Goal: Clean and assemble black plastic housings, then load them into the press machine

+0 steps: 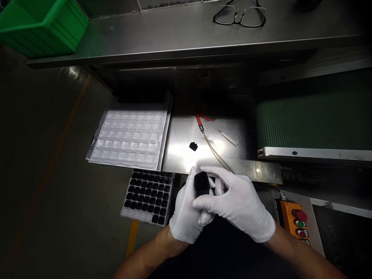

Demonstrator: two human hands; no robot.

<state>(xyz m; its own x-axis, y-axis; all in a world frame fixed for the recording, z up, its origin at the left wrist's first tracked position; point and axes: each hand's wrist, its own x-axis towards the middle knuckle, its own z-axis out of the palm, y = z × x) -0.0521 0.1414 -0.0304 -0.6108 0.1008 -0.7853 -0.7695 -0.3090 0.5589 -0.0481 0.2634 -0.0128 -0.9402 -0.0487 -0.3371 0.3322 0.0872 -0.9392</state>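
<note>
Both hands wear white gloves and meet at the bottom centre. My left hand (184,215) grips a small black part (201,183) upright between thumb and fingers. My right hand (236,201) lies over the left one, its fingers touching the same black part. A second small black part (193,146) lies on the lit metal plate (186,155) just beyond the hands. A tray of several black parts (148,195) sits left of my left hand.
A stack of clear blister trays (130,135) lies at the left. A red-handled tool with a hose (203,130) and white tweezers (228,137) rest on the plate. A green conveyor belt (314,120), a button box (298,223), glasses (240,16) and a green bin (43,25) surround.
</note>
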